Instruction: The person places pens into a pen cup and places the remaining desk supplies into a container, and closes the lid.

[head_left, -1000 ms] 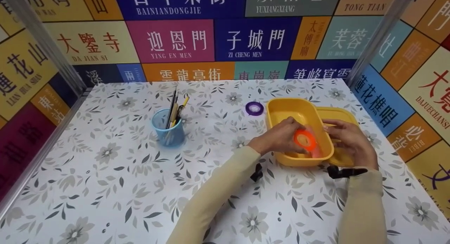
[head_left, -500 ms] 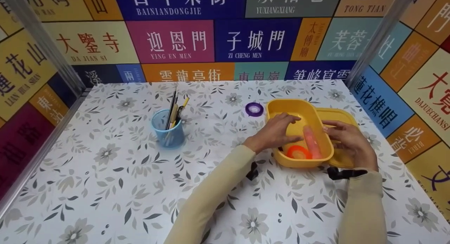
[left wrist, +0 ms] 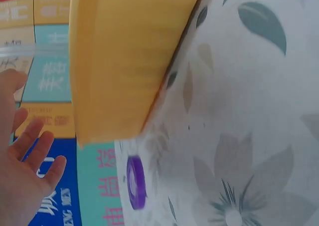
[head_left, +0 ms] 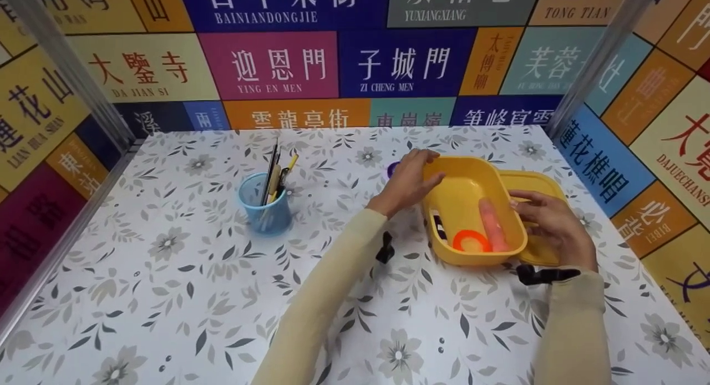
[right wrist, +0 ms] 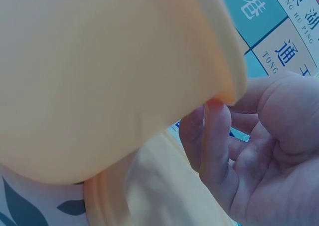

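Note:
My left hand (head_left: 409, 180) hovers at the left rim of a yellow plastic box (head_left: 471, 177), fingers spread and holding nothing. Close by that hand, largely hidden behind it in the head view, lies a purple ring like a tape roll (left wrist: 135, 182). The right hand (head_left: 552, 224) holds the box's right rim between thumb and fingers, as the right wrist view shows. Inside the box are an orange ring like a tape roll (head_left: 471, 241), a long pink object (head_left: 492, 225) and a small black-and-white piece (head_left: 440, 226).
A yellow lid (head_left: 541, 182) lies under and right of the box. On the left stands a light-blue cup (head_left: 265, 207) with brushes and pencils (head_left: 274, 174). Printed panels (head_left: 283, 66) enclose the table's back and sides. The table is covered with a flower-patterned cloth (head_left: 211, 296).
The left hand has let go of the orange ring, which now lies in the box, and has moved out left and back toward the purple ring. The right hand stays at the rim.

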The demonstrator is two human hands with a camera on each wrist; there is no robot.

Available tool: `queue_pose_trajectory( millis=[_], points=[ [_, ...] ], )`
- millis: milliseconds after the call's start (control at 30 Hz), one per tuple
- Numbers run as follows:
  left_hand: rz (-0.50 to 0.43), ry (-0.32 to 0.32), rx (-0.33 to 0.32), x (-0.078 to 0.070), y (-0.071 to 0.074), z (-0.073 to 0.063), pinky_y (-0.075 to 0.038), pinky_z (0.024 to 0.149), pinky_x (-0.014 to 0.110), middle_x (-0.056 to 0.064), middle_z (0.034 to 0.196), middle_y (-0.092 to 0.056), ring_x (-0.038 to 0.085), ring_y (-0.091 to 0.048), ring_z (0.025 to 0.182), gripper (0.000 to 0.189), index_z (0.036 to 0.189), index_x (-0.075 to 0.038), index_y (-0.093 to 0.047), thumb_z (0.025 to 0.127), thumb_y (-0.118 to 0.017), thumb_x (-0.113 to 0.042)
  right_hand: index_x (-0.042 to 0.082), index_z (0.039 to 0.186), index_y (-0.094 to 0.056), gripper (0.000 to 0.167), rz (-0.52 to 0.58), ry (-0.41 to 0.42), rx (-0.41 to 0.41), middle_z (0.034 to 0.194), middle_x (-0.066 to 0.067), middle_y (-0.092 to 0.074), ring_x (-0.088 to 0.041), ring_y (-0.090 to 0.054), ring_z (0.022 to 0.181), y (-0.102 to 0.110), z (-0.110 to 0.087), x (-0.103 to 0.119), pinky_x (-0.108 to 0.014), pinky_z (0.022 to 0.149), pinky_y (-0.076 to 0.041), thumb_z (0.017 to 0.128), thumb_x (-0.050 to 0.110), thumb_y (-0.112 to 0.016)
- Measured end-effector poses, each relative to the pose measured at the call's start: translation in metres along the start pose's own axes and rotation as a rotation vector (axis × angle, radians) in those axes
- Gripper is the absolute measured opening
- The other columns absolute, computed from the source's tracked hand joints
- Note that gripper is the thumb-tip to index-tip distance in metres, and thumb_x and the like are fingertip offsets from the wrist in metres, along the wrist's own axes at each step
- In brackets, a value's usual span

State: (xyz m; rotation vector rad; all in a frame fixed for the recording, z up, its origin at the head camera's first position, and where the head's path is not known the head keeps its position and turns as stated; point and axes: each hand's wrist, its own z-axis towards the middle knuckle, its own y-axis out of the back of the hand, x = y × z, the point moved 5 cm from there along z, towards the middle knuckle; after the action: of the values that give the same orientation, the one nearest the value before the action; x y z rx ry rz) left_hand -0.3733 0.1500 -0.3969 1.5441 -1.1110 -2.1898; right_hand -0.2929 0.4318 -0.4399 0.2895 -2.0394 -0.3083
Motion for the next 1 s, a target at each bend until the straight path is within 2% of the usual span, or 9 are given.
queue_pose_trajectory(
  millis=[133, 333, 433, 767, 1000],
  points=[
    [-0.013, 0.014, -0.05, 0.012, 0.006, 0.001, -0.046, 0.11, 0.026, 0.004, 0.137, -0.054, 0.016, -0.052, 0.123, 0.046, 0.142, -0.017, -0.05, 0.101, -0.059, -0.035, 0.031, 0.153, -0.04, 0.069, -0.011, 0.012, -0.004, 0.124, 0.015, -0.058, -0.015, -0.058, 0.11, 0.0, -0.001, 0.0, -0.023, 0.091, -0.054, 0.092, 0.052, -0.065],
    [-0.052, 0.087, -0.076, 0.027, 0.011, 0.004, -0.05, 0.107, 0.026, 0.004, 0.137, -0.054, 0.014, -0.054, 0.116, 0.045, 0.143, -0.018, -0.05, 0.101, -0.058, -0.033, 0.029, 0.152, -0.042, 0.067, 0.031, 0.032, 0.0, 0.113, 0.019, -0.065, -0.009, -0.063, 0.104, 0.001, 0.0, 0.0, -0.023, 0.089, -0.056, 0.093, 0.049, -0.066],
    [-0.07, 0.084, -0.089, 0.029, 0.015, 0.006, -0.051, 0.104, 0.025, 0.007, 0.137, -0.055, 0.015, -0.056, 0.113, 0.045, 0.142, -0.016, -0.051, 0.101, -0.058, -0.032, 0.03, 0.152, -0.042, 0.067, 0.026, 0.035, 0.005, 0.112, 0.021, -0.065, -0.008, -0.063, 0.103, 0.002, -0.002, 0.0, -0.023, 0.089, -0.056, 0.093, 0.049, -0.066],
    [-0.047, 0.113, -0.081, 0.036, 0.018, 0.008, -0.047, 0.111, 0.029, 0.008, 0.136, -0.055, 0.017, -0.054, 0.122, 0.046, 0.142, -0.014, -0.051, 0.1, -0.06, -0.03, 0.033, 0.154, -0.038, 0.071, -0.016, -0.006, 0.009, 0.13, 0.01, -0.054, -0.016, -0.058, 0.112, 0.001, -0.001, -0.001, -0.023, 0.092, -0.054, 0.092, 0.054, -0.064],
    [-0.058, 0.178, -0.061, 0.046, 0.015, 0.009, -0.046, 0.113, 0.031, 0.006, 0.139, -0.053, 0.016, -0.052, 0.125, 0.048, 0.142, -0.016, -0.05, 0.098, -0.064, -0.03, 0.034, 0.153, -0.04, 0.07, 0.021, -0.012, 0.012, 0.126, 0.014, -0.058, -0.014, -0.058, 0.113, 0.0, 0.0, -0.002, -0.024, 0.092, -0.054, 0.091, 0.053, -0.066]
  ],
)
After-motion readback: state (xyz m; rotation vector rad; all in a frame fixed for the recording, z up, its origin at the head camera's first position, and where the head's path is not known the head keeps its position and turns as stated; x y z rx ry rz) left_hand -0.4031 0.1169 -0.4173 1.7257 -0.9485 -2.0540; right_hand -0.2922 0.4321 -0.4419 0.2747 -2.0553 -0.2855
